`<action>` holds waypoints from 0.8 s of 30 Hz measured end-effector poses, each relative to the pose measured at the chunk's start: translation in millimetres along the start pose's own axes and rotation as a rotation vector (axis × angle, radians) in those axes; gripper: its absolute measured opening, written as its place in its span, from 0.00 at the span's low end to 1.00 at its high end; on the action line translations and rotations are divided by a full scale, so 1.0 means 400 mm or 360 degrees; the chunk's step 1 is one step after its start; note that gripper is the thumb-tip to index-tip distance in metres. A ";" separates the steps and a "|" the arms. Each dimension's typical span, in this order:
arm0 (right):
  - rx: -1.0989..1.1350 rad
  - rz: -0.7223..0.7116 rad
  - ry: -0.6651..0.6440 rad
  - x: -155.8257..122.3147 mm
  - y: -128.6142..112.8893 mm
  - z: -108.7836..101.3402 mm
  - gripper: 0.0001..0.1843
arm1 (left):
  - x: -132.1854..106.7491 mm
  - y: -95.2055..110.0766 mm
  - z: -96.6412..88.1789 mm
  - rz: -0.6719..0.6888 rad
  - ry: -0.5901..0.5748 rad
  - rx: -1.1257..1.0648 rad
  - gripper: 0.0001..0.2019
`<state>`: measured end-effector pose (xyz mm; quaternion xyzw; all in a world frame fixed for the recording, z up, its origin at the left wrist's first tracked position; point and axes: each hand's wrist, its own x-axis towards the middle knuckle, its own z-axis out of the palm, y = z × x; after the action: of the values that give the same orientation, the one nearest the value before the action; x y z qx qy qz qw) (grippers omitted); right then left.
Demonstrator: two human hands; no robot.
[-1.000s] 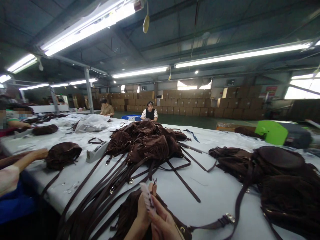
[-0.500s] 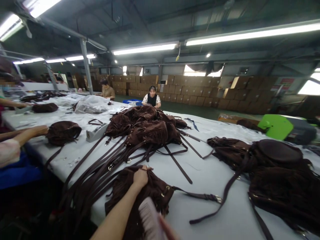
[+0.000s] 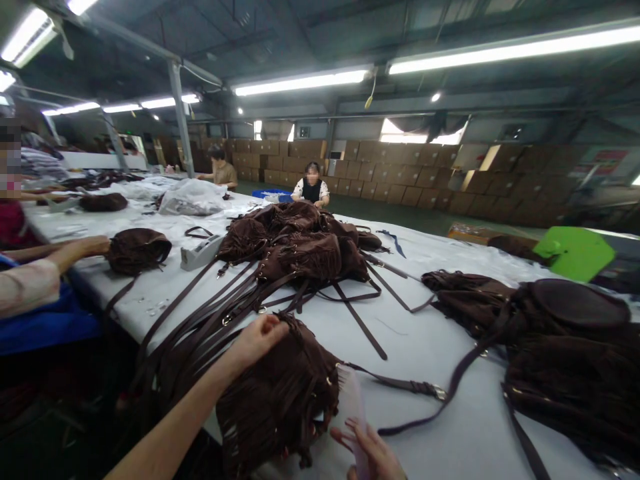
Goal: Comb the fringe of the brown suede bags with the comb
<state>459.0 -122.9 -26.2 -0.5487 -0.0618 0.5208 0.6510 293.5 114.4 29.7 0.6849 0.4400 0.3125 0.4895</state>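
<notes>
On fringed bag [image 3: 280,400], left hand [image 3: 257,339], seemingly pinching.

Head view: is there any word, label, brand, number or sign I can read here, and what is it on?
No text can be read.
Red sign on the back wall: lettering too blurred to read.
Stacked cardboard boxes: any print too small to make out.
Fringed suede bag under the left hand and the comb in the right hand: no label visible.

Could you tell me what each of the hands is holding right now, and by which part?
The left hand pinches the fringed brown bag at its top edge; the right hand holds a pale comb by its lower end.
</notes>
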 end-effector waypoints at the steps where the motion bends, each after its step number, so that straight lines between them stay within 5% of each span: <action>1: 0.0008 0.0011 -0.0006 0.004 -0.002 0.019 0.33 | -0.069 -0.025 0.026 0.0008 -0.0328 0.0160 0.35; 3: -0.0017 0.0025 -0.0024 0.009 -0.004 0.064 0.34 | -0.186 -0.066 0.082 0.0045 -0.0470 0.0615 0.52; 6: -0.0077 0.0041 -0.0073 0.005 -0.008 0.120 0.34 | -0.261 -0.081 0.137 -0.0058 -0.0331 0.1035 0.50; 13: 0.0020 -0.0177 0.0007 -0.003 -0.034 0.076 0.34 | -0.201 -0.067 0.097 -0.0077 -0.0491 0.0929 0.11; 18: -0.0043 -0.0274 0.0226 -0.007 -0.016 0.012 0.38 | -0.174 -0.069 0.068 0.0055 -0.0475 0.0441 0.12; 24: -0.0335 -0.0373 0.0116 0.003 -0.011 -0.008 0.42 | -0.159 -0.017 0.050 0.0030 -0.0524 -0.0050 0.16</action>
<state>464.3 -123.6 -24.8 -0.6215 -0.1559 0.4115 0.6481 282.2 49.7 17.0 0.7232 0.3425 0.2074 0.5628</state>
